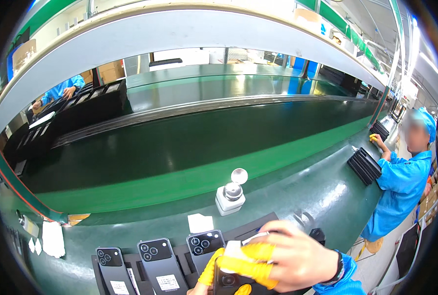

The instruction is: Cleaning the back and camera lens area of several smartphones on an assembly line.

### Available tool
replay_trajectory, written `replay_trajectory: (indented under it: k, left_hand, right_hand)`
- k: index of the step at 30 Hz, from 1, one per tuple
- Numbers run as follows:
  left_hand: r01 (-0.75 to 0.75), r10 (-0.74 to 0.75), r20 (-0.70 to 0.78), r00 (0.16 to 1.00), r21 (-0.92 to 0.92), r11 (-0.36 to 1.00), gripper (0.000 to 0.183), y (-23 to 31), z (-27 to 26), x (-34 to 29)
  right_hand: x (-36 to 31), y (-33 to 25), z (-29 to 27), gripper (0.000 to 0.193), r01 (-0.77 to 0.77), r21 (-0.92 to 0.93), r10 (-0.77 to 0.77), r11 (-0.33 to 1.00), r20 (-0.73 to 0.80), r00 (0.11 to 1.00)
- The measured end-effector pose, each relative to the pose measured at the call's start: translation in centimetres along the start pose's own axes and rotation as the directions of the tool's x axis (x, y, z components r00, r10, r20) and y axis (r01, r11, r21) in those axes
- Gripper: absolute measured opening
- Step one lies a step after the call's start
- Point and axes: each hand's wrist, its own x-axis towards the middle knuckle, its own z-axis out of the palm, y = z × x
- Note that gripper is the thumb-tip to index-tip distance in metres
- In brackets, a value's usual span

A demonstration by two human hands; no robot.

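Note:
At the front edge, my left hand (pixel 202 286), with yellow finger cots, grips a dark smartphone (pixel 227 281) whose camera lenses show. My right hand (pixel 290 255), also in yellow finger cots, reaches across the top of that phone. Its fingers pinch a small white wipe (pixel 233 250) against the phone's upper edge; the fingers hide most of the phone. To the left, three grey-blue smartphones (pixel 156 250) stand leaning in a black slotted tray (pixel 99 274), camera side up, and white labels show on two of them. Behind the tray lies a white cloth (pixel 200 223).
A white dispenser bottle (pixel 229 202) with a metal dish and raised lid stands beyond the tray. White wipes (pixel 53 239) lie at left. A green conveyor belt (pixel 179 147) runs behind. At right, a person in blue (pixel 401 182) works beside stacked black trays (pixel 364 166).

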Motion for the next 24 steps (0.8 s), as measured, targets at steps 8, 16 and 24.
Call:
replay_trajectory:
  k: [8, 16, 24]
  left_hand:
    - [0.024, 0.021, -0.174, 0.984, 0.253, 0.967, 0.053, 6.3, 5.0, -3.3]
    - [-0.030, 0.124, -0.200, 0.972, 0.420, 0.907, 0.065, 10.9, 8.0, -4.8]
    - [-0.153, 0.286, -0.180, 0.941, 0.528, 0.835, 0.065, 11.3, 8.6, -5.5]
  right_hand:
    - [-0.2, -1.1, -0.3, 0.036, -0.041, -0.177, 0.031, 0.983, -0.058, 0.998]
    - [-0.2, 0.7, 0.6, 0.043, -0.163, -0.127, 0.128, 0.978, -0.244, 0.961]
    - [0.3, 0.1, 0.9, 0.040, -0.130, -0.057, 0.119, 0.990, -0.164, 0.979]
